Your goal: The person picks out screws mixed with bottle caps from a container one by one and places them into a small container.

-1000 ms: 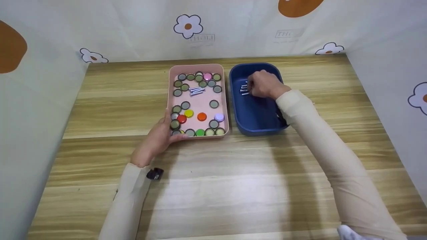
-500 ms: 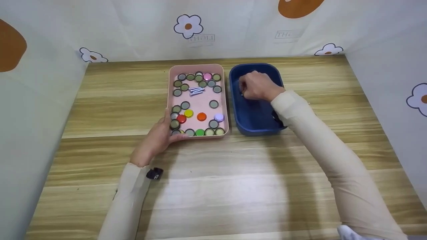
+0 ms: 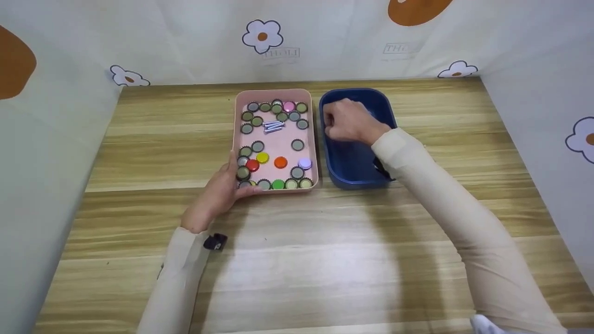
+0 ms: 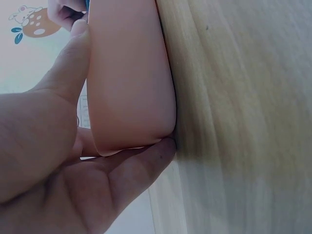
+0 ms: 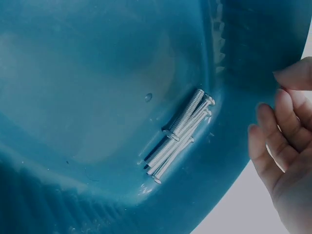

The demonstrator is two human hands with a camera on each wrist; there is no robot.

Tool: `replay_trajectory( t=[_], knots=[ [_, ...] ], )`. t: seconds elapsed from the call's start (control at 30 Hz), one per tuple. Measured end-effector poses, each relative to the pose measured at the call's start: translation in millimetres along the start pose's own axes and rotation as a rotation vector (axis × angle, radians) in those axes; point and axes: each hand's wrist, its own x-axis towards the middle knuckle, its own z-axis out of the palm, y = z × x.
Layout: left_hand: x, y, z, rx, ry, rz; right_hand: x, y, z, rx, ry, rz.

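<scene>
The pink tray (image 3: 278,93) holds bottle caps, some face up in colour like the orange cap (image 3: 280,162), and several bolts (image 3: 274,126). My left hand (image 3: 218,190) grips its near left corner; in the left wrist view, the thumb lies along the rim and the fingers (image 4: 141,170) bend round the corner. My right hand (image 3: 350,120) hovers at the left wall of the blue tub (image 3: 362,183), knuckles up, fingers curled. In the right wrist view, thumb and forefinger meet with nothing visible between them. Several silver bolts (image 5: 178,136) lie in the tub, apart from the fingers.
Tray and tub stand side by side, a narrow gap between them, on a wood-grain table (image 3: 153,153). A pale flower-patterned sheet (image 3: 199,41) walls in the back and sides. A small black object (image 3: 216,241) sits at the left cuff.
My right hand has moved left across the blue tub, from beside the bolts to the tub's left wall. The left hand and the pink tray have stayed in place.
</scene>
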Motion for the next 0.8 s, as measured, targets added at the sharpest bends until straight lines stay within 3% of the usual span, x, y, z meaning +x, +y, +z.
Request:
replay_trajectory(
  t=[0.4,0.67,0.8],
  knots=[
    [-2.7,0.3,1.9,0.065,0.005,0.025,2,-13,0,0.015,0.108,-0.119],
    [-2.6,0.9,1.6,0.085,0.002,0.008,3,-17,-1,0.057,0.145,-0.173],
    [-0.3,0.2,0.2,0.038,0.001,-0.007,7,-21,-1,0.080,0.155,-0.202]
  ],
)
